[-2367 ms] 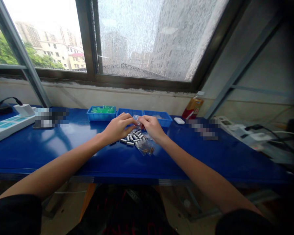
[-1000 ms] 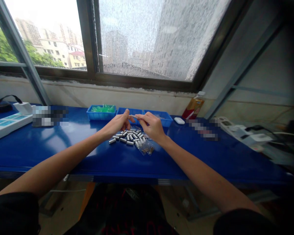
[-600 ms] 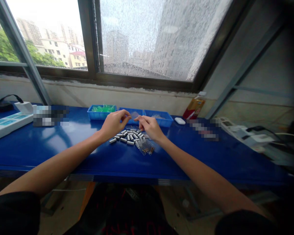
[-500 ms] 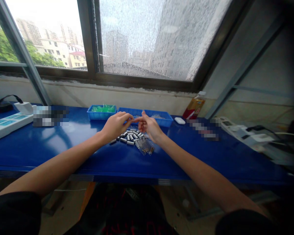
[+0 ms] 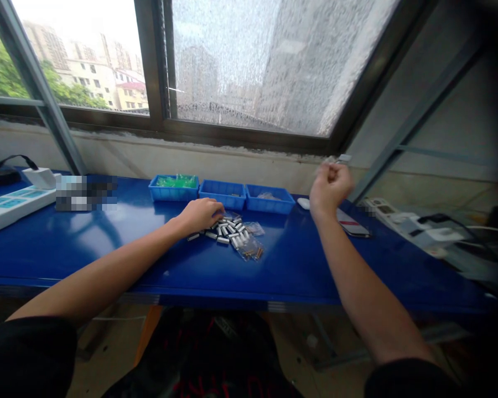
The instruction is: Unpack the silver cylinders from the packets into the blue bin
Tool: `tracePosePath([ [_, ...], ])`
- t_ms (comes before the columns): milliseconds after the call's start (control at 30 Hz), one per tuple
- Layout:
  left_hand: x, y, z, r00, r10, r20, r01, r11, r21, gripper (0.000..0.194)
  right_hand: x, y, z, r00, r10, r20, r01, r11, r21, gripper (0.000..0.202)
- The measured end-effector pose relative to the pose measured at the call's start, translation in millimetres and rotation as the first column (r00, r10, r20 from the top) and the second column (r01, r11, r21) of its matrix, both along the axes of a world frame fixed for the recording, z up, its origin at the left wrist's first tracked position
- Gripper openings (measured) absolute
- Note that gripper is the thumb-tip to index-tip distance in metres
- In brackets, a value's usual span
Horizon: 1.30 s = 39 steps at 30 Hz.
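My left hand [image 5: 203, 214] rests at the back left of a pile of short silver cylinders [image 5: 223, 240] on the blue table. Its fingers bend down together at the edge of the pile, and their tips are partly hidden. Raised at the right, my right hand [image 5: 332, 188] has its fingers curled in front of a drink bottle, whose white cap [image 5: 343, 158] shows above. What those fingers hold, if anything, is too small to make out. Beside the cylinders lies a clear plastic bag [image 5: 251, 249] with brass-coloured pieces in it.
Three blue bins stand along the wall: the left bin [image 5: 172, 193] with green packets, the middle bin [image 5: 222, 200], and the right bin [image 5: 269, 205] with clear plastic inside. A white case [image 5: 303, 203] and a phone [image 5: 352, 225] lie at right. A power strip [image 5: 20, 204] is at left.
My hands, which were together above the pile, have parted. The right hand swung right and up to the bottle; the left hand lowered to the cylinders.
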State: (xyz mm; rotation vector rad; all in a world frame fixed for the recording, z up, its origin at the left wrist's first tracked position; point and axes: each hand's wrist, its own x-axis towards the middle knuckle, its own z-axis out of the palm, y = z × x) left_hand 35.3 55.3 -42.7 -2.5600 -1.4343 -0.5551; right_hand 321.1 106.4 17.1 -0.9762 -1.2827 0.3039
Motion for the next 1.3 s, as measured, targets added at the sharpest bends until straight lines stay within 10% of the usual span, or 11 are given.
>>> tracePosePath([
  [300,-0.4,-11.2,20.8,0.930,0.138,0.341,-0.210,0.961,0.182,0.018,-34.8,-8.4,-25.2,0.696,-0.094,0.711,0.196,0.979,-0.063,0.025],
  [400,0.2,-17.0,27.7,0.901,0.144,0.410,-0.241,0.950,0.197,0.021,-55.6,-25.4,-22.9,0.779,0.123,0.615,0.006,0.979,-0.203,0.047],
  [533,7.7,-26.2,29.9,0.889,0.031,0.458,-0.148,0.964,0.222,0.021,-86.3,-46.8,-29.5,0.783,0.619,0.059,-0.468,0.650,-0.599,0.060],
  [600,12.3,-29.7,28.2,0.888,-0.072,0.454,-0.047,0.968,0.246,0.018,-96.9,-51.3,-35.4,0.712,0.670,-0.208,-0.619,0.460,-0.636,0.054],
  [667,15.9,-31.8,26.0,0.885,-0.158,0.438,0.045,0.965,0.257,0.016,-101.1,-51.6,-39.4,0.675,0.652,-0.346,-0.690,0.391,-0.609,0.041],
  [833,19.9,-34.5,24.2,0.889,-0.221,0.401,0.135,0.963,0.232,0.019,-96.0,-49.6,-37.1,0.727,0.617,-0.302,-0.678,0.571,-0.463,0.022],
  [1000,17.9,-36.8,30.4,0.803,-0.027,0.595,0.090,0.993,-0.077,0.046,-96.3,-60.4,-35.5,0.852,0.430,0.297,-0.398,0.902,-0.164,0.020],
  [1167,12.5,-31.8,35.4,0.610,0.090,0.787,0.181,0.951,-0.249,0.053,-98.2,-69.5,-38.2,0.731,0.285,0.621,-0.367,0.930,0.006,0.020],
  [1300,10.2,-29.6,32.2,0.731,0.021,0.682,0.034,0.997,-0.067,0.031,-101.5,-70.0,-34.8,0.722,0.455,0.522,-0.432,0.885,-0.175,0.025],
])
